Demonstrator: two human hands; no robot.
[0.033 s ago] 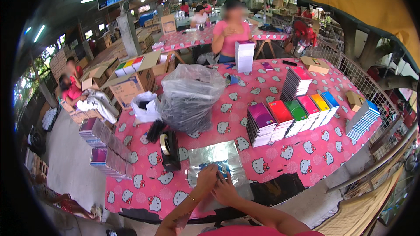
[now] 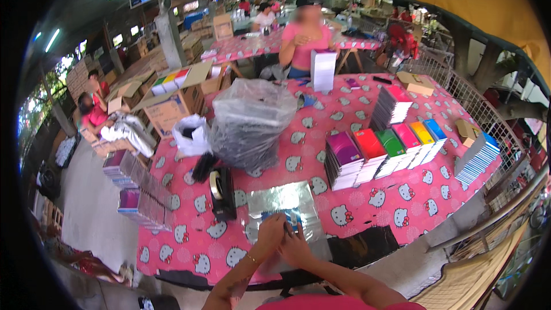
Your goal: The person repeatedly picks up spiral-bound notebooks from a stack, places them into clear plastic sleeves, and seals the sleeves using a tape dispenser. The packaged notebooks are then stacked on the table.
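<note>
A blue-covered notebook lies on a stack of clear plastic bags near the table's front edge. My left hand is closed over its near left part, fingers bent down. My right hand meets it from the right, fingertips drawn together at the notebook's near edge. A small dark thing shows between the two hands, too hidden to name. My fingers cover much of the notebook, so whether it is inside a bag cannot be told. A black tape dispenser with a roll stands left of the bags.
Stacked coloured notebooks stand to the right, more at the right edge. Wrapped notebook stacks line the left edge. A large plastic-wrapped bundle and a white bag sit further back. A co-worker is across the table.
The view has shifted very slightly. Both hands stay together over the notebook, with hardly any movement.
</note>
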